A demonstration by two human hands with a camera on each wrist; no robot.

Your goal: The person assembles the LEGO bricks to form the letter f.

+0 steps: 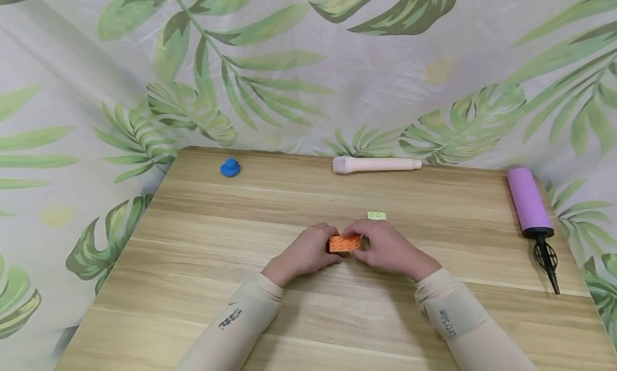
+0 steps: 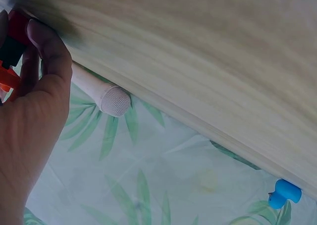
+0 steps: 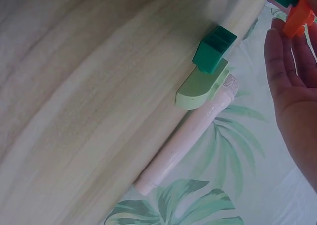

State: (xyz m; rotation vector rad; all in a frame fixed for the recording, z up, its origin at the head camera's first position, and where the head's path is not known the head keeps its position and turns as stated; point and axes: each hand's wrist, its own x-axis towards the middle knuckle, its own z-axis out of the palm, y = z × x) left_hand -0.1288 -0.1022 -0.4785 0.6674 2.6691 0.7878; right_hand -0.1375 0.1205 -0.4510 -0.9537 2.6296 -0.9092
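A small stack of toy building bricks sits between both hands at the table's middle. Its top is an orange brick (image 1: 344,244) with studs; a dark green brick (image 2: 12,52) and a red brick (image 2: 20,26) show under it in the left wrist view. My left hand (image 1: 310,249) grips the stack's left side, thumb and fingers at the red brick. From the right, my right hand (image 1: 385,246) pinches the orange brick. Beside it stands a loose green brick (image 3: 215,47), mostly hidden behind that hand in the head view, with a pale green brick (image 3: 197,90) just past it.
A pink microphone (image 1: 381,165) lies along the table's back edge. At the back left sits a blue rubber duck (image 1: 230,168). On the right lies a purple hand pump (image 1: 530,202) with a black nozzle. Leaf-patterned cloth (image 1: 270,60) hangs behind the wooden table (image 1: 193,242).
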